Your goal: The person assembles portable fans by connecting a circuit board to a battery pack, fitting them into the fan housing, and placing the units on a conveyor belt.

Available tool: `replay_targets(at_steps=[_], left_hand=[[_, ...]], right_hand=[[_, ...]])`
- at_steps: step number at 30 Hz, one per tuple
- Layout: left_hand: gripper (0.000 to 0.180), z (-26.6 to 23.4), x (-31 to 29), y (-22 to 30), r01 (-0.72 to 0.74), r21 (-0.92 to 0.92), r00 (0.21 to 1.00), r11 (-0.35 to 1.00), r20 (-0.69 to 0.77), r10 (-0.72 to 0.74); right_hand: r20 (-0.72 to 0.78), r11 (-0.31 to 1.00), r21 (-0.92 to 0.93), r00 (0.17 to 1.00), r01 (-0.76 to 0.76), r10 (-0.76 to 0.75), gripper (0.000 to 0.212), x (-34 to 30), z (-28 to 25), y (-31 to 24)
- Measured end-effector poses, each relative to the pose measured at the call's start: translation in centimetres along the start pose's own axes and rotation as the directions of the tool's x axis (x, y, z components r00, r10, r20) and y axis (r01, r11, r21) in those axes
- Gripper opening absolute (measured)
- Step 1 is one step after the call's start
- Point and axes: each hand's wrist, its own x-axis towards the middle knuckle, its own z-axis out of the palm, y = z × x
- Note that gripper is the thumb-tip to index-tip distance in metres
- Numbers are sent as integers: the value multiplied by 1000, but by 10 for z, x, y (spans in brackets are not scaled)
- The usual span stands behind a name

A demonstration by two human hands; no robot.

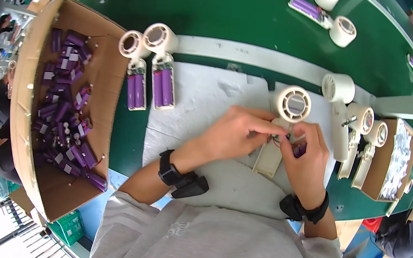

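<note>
Your left hand (240,131): thumb and index close together at thin wires (275,138) — can't tell what's pinched.
Your right hand (309,155): curled over a half-hidden purple battery pack (299,150); grip unclear.
White handheld fan (269,159): under your fingers, on the foam sheet (206,94).
Carton (106,57): left — loose purple packs (76,154) inside.
Green surface (233,16): beyond, more fans (342,32).

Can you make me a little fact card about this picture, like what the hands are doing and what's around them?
Left hand: fingertips at thin wires on an opened white handheld fan
Right hand: fingers at the same spot; something purple partly hidden beneath
Under the fan: pale mat
Left of mat: two fans with purple batteries in their handles
Far left: cardboard box of purple battery packs
Far right: smaller cardboard box of silvery-white pieces
Bench: green
</note>
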Motion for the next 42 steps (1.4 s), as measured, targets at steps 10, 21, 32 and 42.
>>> replay_targets(at_steps=[10,21,32,42], left_hand=[[33,2,1,4,-15,90,998,996,58,9],[34,8,-2,3,118,-19,992,993,45,-117],[35,5,-2,7,120,1,991,993,57,-120],[34,6,-2,6,172,-27,983,985,70,-170]], right_hand=[[305,990,132,948,46,-85,45,-11,-43,7],[137,950,-307,991,48,-5,20,-31,-52,7],[341,747,-454,869,486,-358,10,-23,-46,14],[296,865,-347,917,363,-266,12,-18,-55,9]])
